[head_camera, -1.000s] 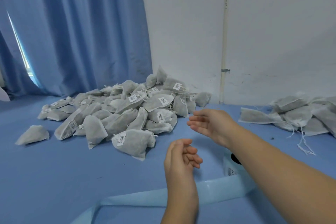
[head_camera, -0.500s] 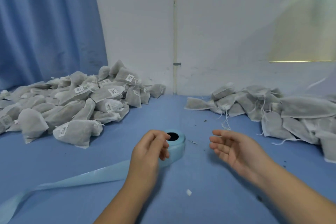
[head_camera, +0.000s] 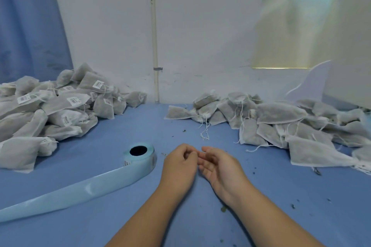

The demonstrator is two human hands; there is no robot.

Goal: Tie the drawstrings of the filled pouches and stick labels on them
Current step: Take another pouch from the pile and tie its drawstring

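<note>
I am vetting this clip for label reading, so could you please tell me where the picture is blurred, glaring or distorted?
Head view: the window patch at upper right is washed out and smeared; the wall pipe bows slightly, a wide-angle effect; the labelled pouches are fairly sharp, yet their print is unreadable; the label strip shows a mild sheen; light is soft, shadows faint.

Blue curtain (head_camera: 30,26), wall pipe (head_camera: 154,36) (perhaps conduit)

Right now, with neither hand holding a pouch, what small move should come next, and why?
Probably reach the right hand to the unlabelled pile on the right: its strings hang loose, while the labelled pile looks finished. The label roll lies ready beside the left hand.
</note>
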